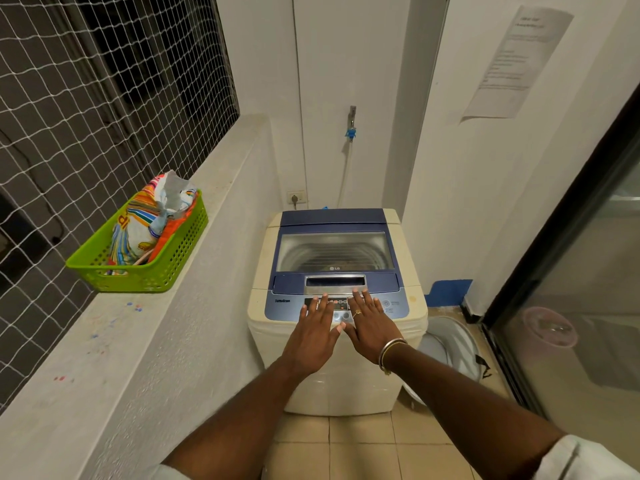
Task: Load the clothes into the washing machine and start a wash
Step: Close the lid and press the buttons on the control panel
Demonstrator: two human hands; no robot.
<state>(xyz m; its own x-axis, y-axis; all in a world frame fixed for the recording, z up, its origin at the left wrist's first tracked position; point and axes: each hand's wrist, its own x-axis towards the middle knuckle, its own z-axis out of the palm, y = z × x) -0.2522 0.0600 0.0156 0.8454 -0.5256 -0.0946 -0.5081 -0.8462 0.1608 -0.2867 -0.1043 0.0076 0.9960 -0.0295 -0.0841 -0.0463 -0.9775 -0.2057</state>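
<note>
A cream top-loading washing machine (408, 258) with a blue lid stands in the corner, and the lid (334, 251) is closed. Through its window I see the drum, with clothes hard to make out. My left hand (317, 332) lies flat with spread fingers over the control panel (391, 306). My right hand (370, 327), with a ring and bangles, lies flat beside it, fingertips at the lid handle (334, 282). Neither hand holds anything. The panel display shows red lights between my hands.
A green plastic basket (173, 251) holding detergent bags (145, 226) sits on the concrete ledge (194, 306) to the left, under netting. A water tap and hose (349, 147) and a wall socket (296, 197) are behind the machine. A white basin (450, 344) lies on the floor at right, beside a glass door (571, 306).
</note>
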